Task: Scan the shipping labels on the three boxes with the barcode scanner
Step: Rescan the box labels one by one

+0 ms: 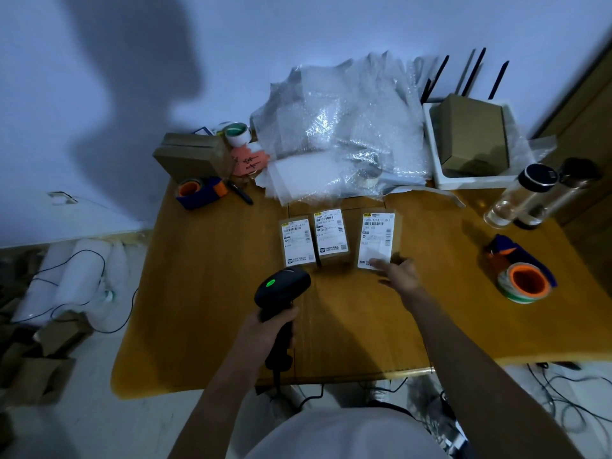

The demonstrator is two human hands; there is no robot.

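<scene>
Gripping black scanner (282, 289), green light lit: left hand (265, 329) | right hand (399, 274) fingers spread, touching right box (377, 240)

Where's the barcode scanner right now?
In the head view, the barcode scanner is in the left hand, low and centre over the wooden table, just in front of the leftmost labelled box.

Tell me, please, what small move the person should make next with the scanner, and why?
Probably tilt the barcode scanner forward over the left box. The left hand grips it with its head just short of that label, green light on, while the right hand rests at the right box, so the nearest label is the easiest target.
</scene>
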